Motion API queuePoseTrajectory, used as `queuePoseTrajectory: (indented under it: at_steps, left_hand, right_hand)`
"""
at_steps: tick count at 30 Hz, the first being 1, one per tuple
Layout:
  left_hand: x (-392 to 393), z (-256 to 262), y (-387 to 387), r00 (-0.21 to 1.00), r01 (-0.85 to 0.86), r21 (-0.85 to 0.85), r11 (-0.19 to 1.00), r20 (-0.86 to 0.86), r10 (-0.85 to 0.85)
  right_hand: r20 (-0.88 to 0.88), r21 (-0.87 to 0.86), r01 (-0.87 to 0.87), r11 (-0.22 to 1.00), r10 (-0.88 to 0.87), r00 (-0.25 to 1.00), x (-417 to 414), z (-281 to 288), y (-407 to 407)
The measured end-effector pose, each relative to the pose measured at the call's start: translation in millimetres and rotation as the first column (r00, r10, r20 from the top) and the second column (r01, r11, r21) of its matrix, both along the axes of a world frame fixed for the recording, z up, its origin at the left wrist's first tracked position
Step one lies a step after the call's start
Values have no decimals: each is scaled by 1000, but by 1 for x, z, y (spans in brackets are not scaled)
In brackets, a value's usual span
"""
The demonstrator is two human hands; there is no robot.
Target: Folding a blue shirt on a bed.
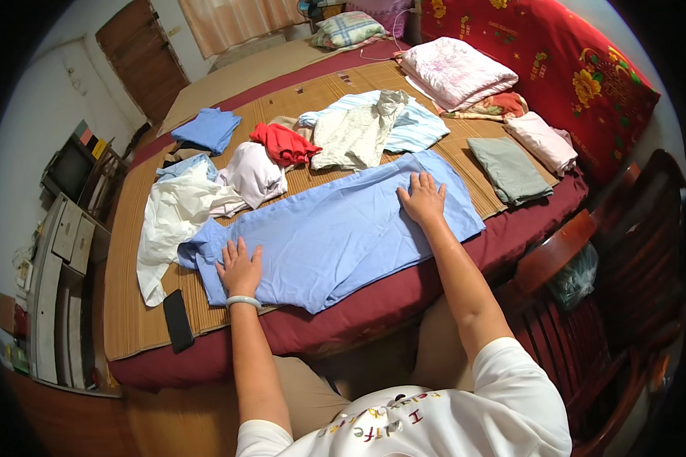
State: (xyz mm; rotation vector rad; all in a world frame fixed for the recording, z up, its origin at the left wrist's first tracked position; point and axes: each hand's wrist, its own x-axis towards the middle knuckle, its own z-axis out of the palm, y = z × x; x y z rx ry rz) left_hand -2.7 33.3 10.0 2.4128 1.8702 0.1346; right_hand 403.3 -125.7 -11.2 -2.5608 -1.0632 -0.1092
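A light-blue garment (326,234) lies spread lengthwise along the front edge of the bed, folded over on itself with soft creases. Flat on its left end rests my left hand (241,269), fingers apart, with a pale bangle (243,300) at the wrist. My right hand (424,199) presses palm down near the garment's right end, its fingers spread too. Neither hand grips the cloth. Beyond my left hand, a crumpled white garment (174,208) touches the blue one's bunched left corner.
On the bamboo mat (134,291) are a black phone (178,321), a red cloth (283,144), a cream patterned garment (349,134), folded blue cloth (207,128) and folded grey-green cloth (510,170). A pink quilt (460,71) lies farther back. Wooden chairs (554,251) stand at right.
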Motion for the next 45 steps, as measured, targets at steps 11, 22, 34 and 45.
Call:
queuePoseTrajectory:
  at_steps: [11,22,34,45]
  left_hand:
    - [59,13,-57,951,290,47,956,97,-293]
    - [68,4,-74,927,373,107,922,10,-376]
    - [66,3,-73,921,382,117,917,29,-387]
    - [64,1,-73,922,373,144,916,54,-384]
  right_hand:
    - [39,114,-728,676,729,684,-126,21,9]
    - [103,3,-442,897,439,893,-86,-10,50]
    - [69,-106,-72,992,80,994,18,-2,62]
    - [7,-146,145,979,-146,989,31,-1,43]
